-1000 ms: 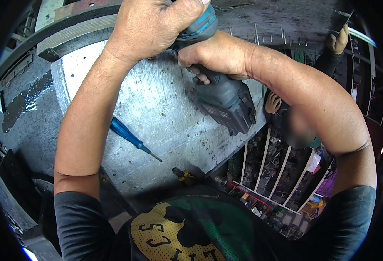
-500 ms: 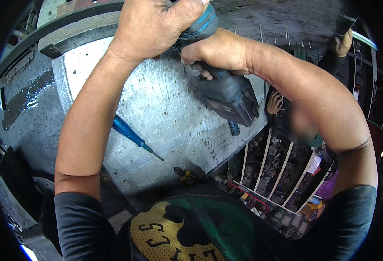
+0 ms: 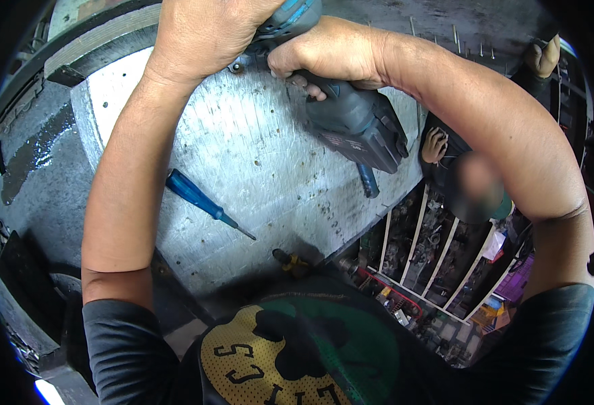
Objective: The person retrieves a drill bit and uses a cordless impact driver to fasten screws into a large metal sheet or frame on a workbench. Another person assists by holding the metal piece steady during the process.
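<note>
The right hand [image 3: 331, 50] is curled round the grip of a black-and-teal cordless power tool [image 3: 351, 111] over the scuffed silver metal worktop [image 3: 236, 148] — the left hand [image 3: 206, 37] wraps the tool's head, fingers partly out of view.

The power tool [image 3: 356, 121] pairs a teal-blue head with a dark grey to black grip and base, and the screwdriver [image 3: 194, 194] has a see-through blue handle, set against a silvery metal slab [image 3: 236, 148] patterned with fine scratches and dark specks. The shirt [image 3: 371, 344] is black with a large yellow and green print, the yellow part dotted like mesh. Beyond, pale slats [image 3: 441, 258] stripe a dark background near a purple crate [image 3: 515, 280].
</note>
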### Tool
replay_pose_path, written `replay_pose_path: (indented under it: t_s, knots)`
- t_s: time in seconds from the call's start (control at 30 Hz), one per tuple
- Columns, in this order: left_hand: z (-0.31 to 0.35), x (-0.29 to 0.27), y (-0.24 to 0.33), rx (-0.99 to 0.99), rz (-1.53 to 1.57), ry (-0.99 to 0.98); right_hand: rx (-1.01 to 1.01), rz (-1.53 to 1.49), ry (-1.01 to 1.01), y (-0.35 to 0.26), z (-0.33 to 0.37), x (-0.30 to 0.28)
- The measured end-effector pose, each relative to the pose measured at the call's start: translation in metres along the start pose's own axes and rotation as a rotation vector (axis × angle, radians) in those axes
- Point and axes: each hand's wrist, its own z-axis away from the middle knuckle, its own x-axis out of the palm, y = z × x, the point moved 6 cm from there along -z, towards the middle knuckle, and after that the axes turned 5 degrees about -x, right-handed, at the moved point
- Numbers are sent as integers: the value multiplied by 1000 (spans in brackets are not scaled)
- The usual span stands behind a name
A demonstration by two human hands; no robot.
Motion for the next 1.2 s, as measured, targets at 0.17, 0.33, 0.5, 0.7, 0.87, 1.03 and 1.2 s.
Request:
replay_pose_path:
  t_s: [0.17, 0.33, 0.5, 0.7, 0.87, 1.03, 1.2]
  knots:
    - [6, 0, -5, -76, 110, -11, 7, -4, -6, 6, -9, -1]
    - [8, 1, -6, -121, 73, -15, -31, -4, -1, 5, -9, -1]
    - [11, 3, -11, -194, 206, 5, -34, 27, -11, 3, -10, -1]
    - [7, -2, -7, -77, -4, -4, -24, 40, -22, 5, -10, -2]
    - [8, 1, -8, -130, 75, -10, -59, 12, -19, 4, -12, -3]
    - [11, 3, -9, -193, 122, -10, -67, 45, -42, 6, -13, -3]
    - [11, 1, -9, -156, 108, 36, -92, 68, -56, 4, -13, -1]
